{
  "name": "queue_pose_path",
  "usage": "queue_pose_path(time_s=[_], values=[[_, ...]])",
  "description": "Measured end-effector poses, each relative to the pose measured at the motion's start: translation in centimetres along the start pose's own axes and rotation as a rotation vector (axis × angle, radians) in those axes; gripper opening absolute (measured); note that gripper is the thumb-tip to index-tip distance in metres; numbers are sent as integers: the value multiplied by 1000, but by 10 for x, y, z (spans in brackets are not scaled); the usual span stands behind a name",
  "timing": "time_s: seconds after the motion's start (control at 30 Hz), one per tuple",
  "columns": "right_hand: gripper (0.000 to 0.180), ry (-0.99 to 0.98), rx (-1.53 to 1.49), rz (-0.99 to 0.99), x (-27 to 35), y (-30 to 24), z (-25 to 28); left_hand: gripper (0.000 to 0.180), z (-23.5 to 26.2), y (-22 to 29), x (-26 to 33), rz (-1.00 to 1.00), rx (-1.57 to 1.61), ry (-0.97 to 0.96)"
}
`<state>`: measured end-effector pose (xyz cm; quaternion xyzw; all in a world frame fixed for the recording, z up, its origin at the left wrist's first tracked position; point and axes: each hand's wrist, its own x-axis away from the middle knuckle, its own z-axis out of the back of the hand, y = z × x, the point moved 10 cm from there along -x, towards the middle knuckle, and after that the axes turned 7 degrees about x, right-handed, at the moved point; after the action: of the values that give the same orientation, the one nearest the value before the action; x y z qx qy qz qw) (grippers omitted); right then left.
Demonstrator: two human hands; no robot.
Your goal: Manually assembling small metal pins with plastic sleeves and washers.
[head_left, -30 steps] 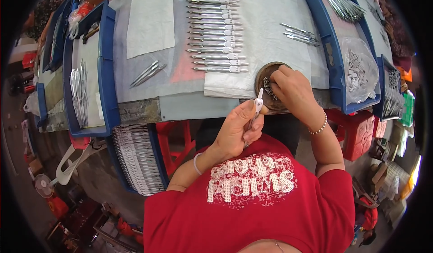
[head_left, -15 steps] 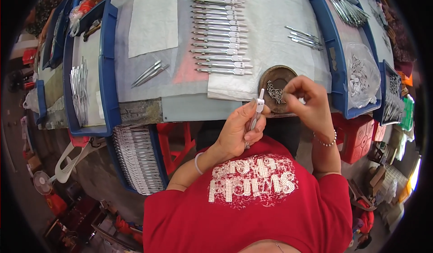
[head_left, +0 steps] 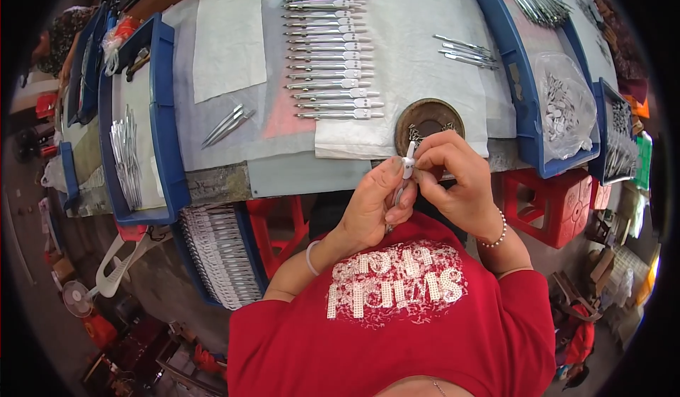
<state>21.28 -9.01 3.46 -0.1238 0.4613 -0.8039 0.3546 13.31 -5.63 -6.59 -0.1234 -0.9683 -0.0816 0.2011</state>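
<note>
My left hand [head_left: 373,206] grips a metal drawing compass [head_left: 409,165] upright, its pale head and slim handle rising above the thumb. At the side of that head, my right hand [head_left: 460,181] is closed in a pinch. Whatever sits between its fingertips is too small to make out. Just beyond both hands is a round brown dish [head_left: 404,116] with small metal screws [head_left: 448,126] inside, partly covered by the right hand. Similar compasses [head_left: 333,65] lie in a long row on the white-covered table, heads to the right.
Blue trays flank the work: the left one [head_left: 164,114] holds thin metal legs, the right one [head_left: 528,114] more rods and a plastic bag [head_left: 567,106] of small parts. Loose metal pieces [head_left: 227,126] and rods [head_left: 465,51] lie on the table. Below stands a red stool [head_left: 559,213].
My right hand has come left from over the screw dish to the compass head. The left hand keeps its hold. The view has shifted slightly.
</note>
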Motion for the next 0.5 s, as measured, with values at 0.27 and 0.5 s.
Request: queue_pose_path(time_s=[0.27, 0.5], values=[[25, -102, -562, -315, 15, 36, -24, 24, 1, 0, -1, -30, -120, -2], [17, -340, -646, -353, 21, 35, -36, 25, -10, -11, 2, 85, -56, -85]])
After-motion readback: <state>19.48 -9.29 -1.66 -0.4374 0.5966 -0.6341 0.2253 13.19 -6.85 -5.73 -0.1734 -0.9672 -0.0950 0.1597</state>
